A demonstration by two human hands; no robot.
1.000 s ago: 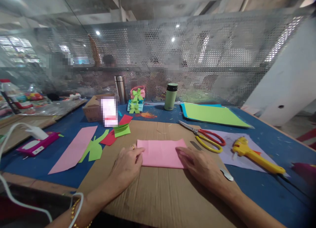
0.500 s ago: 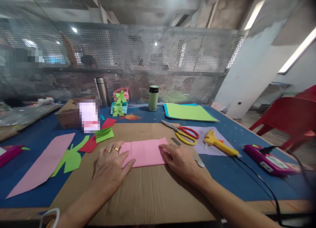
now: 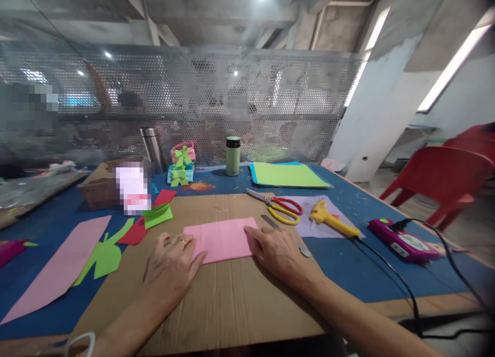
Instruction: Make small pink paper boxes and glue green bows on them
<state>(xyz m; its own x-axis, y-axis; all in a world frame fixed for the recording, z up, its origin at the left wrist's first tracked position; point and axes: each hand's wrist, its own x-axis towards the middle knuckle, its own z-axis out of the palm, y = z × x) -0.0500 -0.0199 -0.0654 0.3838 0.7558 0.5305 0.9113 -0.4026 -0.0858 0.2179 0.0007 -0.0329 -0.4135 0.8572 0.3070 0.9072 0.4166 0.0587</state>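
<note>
Back from bench front edge: left hand, right hand unclenched, pinning pink paper at ends, seemingly for flatness.

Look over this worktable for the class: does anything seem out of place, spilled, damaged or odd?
Yes: an orange smear on the blue tabletop, just beyond the brown cardboard. It looks odd because its ragged patch breaks the blue, perhaps spilled paint. The pink paper shows no obvious damage.
</note>
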